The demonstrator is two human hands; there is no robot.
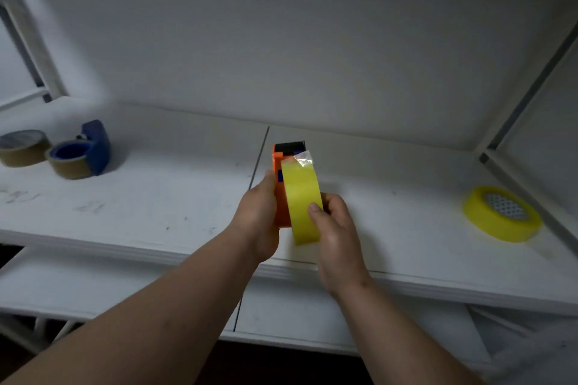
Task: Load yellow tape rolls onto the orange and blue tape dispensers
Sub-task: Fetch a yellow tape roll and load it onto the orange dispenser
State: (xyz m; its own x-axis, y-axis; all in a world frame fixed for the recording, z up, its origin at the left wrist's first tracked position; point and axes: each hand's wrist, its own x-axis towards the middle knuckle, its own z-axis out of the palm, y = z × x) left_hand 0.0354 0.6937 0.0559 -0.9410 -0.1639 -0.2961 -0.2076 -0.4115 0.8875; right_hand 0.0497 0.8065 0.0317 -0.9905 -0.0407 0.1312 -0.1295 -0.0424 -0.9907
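Observation:
My left hand (pixel 258 216) grips the orange tape dispenser (pixel 279 166) from its left side, held upright above the white shelf. Against the dispenser's right face sits a yellow tape roll (pixel 301 197), edge-on to me, with a loose clear tape end lifted at its top. My right hand (pixel 336 228) holds that roll, thumb pressed on its tread. A second yellow tape roll (pixel 500 214) lies flat at the right end of the shelf. The blue tape dispenser (pixel 95 147) stands at the far left with a brown tape roll (pixel 70 162) on it.
Another brown tape roll (pixel 22 147) lies at the left edge beside the blue dispenser. The white shelf (pixel 175 197) has a seam down its middle and a lower shelf (pixel 125 291) beneath. A slanted white frame post (pixel 531 87) bounds the right side.

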